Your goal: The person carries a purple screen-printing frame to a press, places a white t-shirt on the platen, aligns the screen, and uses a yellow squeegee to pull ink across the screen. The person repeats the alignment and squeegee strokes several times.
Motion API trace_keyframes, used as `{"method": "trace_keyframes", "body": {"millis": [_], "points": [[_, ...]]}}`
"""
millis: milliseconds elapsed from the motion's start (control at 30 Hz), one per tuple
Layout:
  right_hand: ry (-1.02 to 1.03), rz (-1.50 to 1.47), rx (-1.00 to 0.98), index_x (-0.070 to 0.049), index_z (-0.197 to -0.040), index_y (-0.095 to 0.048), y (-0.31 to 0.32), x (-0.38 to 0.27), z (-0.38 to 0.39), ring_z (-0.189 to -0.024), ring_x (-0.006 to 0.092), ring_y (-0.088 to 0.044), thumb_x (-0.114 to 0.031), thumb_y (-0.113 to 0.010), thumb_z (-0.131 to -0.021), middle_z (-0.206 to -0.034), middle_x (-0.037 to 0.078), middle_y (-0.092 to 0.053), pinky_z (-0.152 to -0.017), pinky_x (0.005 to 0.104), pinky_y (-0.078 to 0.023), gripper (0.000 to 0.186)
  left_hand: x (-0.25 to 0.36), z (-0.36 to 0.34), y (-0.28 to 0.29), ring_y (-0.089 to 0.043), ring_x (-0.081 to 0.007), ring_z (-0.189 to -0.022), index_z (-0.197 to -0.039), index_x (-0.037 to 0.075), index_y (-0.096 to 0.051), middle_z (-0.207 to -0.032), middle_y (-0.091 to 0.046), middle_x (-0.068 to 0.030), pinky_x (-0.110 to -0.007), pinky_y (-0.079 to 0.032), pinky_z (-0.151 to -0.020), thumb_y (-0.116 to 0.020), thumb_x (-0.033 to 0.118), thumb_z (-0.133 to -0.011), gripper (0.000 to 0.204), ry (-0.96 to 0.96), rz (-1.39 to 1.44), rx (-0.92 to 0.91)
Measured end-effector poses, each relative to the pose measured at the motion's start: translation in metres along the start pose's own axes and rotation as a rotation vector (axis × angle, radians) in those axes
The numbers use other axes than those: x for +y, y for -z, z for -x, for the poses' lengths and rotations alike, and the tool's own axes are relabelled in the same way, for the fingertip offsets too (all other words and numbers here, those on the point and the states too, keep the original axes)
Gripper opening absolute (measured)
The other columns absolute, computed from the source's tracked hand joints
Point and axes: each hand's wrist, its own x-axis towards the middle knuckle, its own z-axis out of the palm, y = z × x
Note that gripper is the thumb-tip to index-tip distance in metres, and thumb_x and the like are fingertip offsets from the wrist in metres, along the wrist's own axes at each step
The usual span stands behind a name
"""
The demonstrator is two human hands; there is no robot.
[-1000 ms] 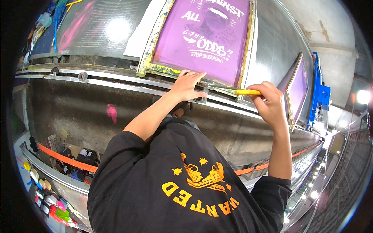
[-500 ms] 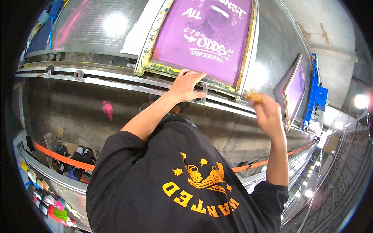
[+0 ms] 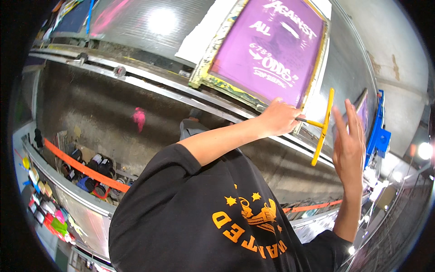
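Observation:
My left hand [image 3: 280,119] reaches to the near edge of a screen printing frame [image 3: 240,90]. Its fingers close around the dark shaft of a T-handle wrench [image 3: 323,129], whose yellow crossbar sticks out to the right. The shaft's far end is hidden by the hand. The frame holds purple mesh [image 3: 267,50] with white lettering and has paint-stained edges. Just right of the yellow crossbar, my right hand [image 3: 350,143] is raised, fingers stretched and apart, touching nothing I can see.
Metal rails [image 3: 158,97] run along the near side of the long printing table [image 3: 136,31]. A second purple screen [image 3: 362,109] leans at the right, beside a blue fixture [image 3: 383,140]. White paper [image 3: 195,38] lies under the frame. Behind me, an orange band [image 3: 86,171] fronts a shelf of containers.
My right hand has come off the yellow handle and opened to its right. My left hand has shifted right and closed on the wrench's shaft. The whole view has turned slightly.

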Motion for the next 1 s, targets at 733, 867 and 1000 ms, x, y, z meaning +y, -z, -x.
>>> {"method": "trace_keyframes", "body": {"millis": [733,867,1000], "points": [[-0.559,-0.802,-0.289,0.003,-0.104,-0.069,-0.030,0.003,0.003,-0.100,0.0257,-0.067,-0.030,-0.066,-0.099,-0.105,0.018,-0.067,-0.088,0.0407,-0.051,0.034,0.196,0.027,0.095,-0.063,-0.0430,-0.119,-0.135,0.002,-0.064,-0.134,-0.064,-0.0238,-0.063,-0.043,-0.104,-0.069,0.036,-0.088,0.059,-0.342,-0.228,-0.790],[-0.450,-0.698,-0.212,0.004,-0.112,-0.068,-0.029,-0.004,0.004,-0.112,0.0284,-0.065,-0.027,-0.067,-0.097,-0.117,0.020,-0.066,-0.098,0.0435,-0.049,0.034,0.198,0.013,0.106,-0.063,-0.0432,-0.117,-0.137,0.000,-0.061,-0.134,-0.063,-0.0259,-0.058,-0.045,-0.104,-0.070,0.034,-0.086,0.062,-0.409,-0.277,-0.865],[0.204,-0.041,0.184,0.005,-0.120,-0.067,0.000,-0.018,-0.026,-0.123,0.0311,-0.063,-0.024,-0.068,-0.096,-0.129,0.022,-0.065,-0.107,0.0463,-0.047,0.038,0.195,-0.003,0.151,-0.063,-0.0435,-0.116,-0.138,-0.003,-0.059,-0.134,-0.063,-0.0280,-0.054,-0.047,-0.104,-0.072,0.032,-0.085,0.065,-0.350,-0.291,-0.864]]}}
